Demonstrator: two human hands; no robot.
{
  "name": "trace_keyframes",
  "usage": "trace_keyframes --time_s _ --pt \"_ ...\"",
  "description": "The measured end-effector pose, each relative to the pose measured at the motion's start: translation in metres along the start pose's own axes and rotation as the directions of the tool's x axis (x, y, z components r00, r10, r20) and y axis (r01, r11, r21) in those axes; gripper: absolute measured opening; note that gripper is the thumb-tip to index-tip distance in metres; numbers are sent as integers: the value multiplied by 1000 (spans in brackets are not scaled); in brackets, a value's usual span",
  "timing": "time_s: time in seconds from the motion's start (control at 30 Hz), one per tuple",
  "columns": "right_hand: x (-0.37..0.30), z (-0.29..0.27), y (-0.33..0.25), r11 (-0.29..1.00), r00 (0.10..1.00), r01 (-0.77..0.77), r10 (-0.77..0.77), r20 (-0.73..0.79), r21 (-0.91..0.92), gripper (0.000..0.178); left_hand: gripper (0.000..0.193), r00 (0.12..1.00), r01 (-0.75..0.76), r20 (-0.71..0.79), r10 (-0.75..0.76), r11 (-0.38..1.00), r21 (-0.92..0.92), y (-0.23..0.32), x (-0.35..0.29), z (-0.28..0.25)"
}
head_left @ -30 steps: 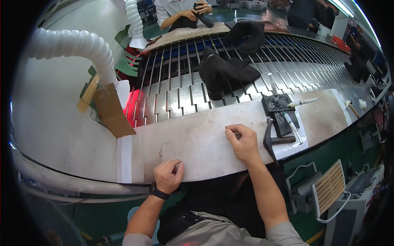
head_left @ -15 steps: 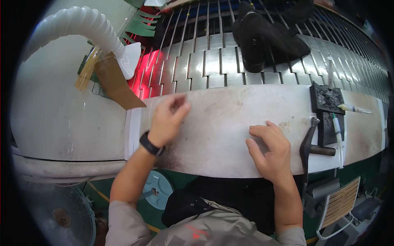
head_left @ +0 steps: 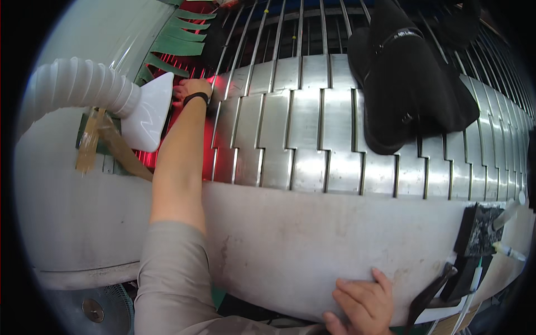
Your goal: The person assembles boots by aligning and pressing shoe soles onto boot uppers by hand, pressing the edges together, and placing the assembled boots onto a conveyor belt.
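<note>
My left hand (head_left: 193, 90) reaches far forward into the red-lit area at the left of the metal slat conveyor (head_left: 273, 117), close beside the white funnel-shaped nozzle (head_left: 148, 114). Its fingers point left, and their tips are partly hidden, so I cannot see whether they hold anything. A black band circles that wrist. Near the front edge of the pale worktable (head_left: 290, 240), my right hand (head_left: 363, 304) rests open with its fingers apart and nothing in it. A black boot (head_left: 413, 84) lies on the conveyor, right of centre.
Green strips (head_left: 178, 42) hang over the red-lit opening. A ribbed white hose (head_left: 72, 89) joins the nozzle. On the right stand black blocks (head_left: 479, 231), a syringe (head_left: 475, 279) and a hammer (head_left: 432, 287). A fan (head_left: 92, 310) is at lower left.
My left hand has moved from above the worktable forward to the red-lit area. The view has shifted forward, so the conveyor and boot appear larger and lower. My right hand stays open over the table.
</note>
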State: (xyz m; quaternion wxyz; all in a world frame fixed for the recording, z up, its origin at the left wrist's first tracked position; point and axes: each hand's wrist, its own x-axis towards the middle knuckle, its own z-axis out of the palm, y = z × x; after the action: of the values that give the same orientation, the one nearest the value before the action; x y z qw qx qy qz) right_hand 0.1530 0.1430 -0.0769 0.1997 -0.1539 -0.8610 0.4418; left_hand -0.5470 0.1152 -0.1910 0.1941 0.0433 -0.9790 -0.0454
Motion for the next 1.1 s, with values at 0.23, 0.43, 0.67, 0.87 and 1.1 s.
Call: trace_keyframes --time_s 0.23,0.43,0.67,0.87,1.1 --pt "11 8 -4 996 998 -10 4 62 92 42 66 989 49 137 -46 999 -14 -40 34 -21" --pt "6 16 -4 999 999 35 -35 8 -16 41 53 985 -124 147 92 967 222 -25 -19 -57" --pt "9 29 -6 991 987 97 -107 -119 -89 31 41 800 -600 67 597 794 99 -25 -132 -111" --pt "3 36 -1 989 962 129 -142 -231 -69 22 91 356 -847 84 931 359 -392 -25 -204 -193" --pt "-1 37 -8 999 947 37 -29 -319 19 14 93 477 -812 190 858 513 -277 -77 -179 -208"
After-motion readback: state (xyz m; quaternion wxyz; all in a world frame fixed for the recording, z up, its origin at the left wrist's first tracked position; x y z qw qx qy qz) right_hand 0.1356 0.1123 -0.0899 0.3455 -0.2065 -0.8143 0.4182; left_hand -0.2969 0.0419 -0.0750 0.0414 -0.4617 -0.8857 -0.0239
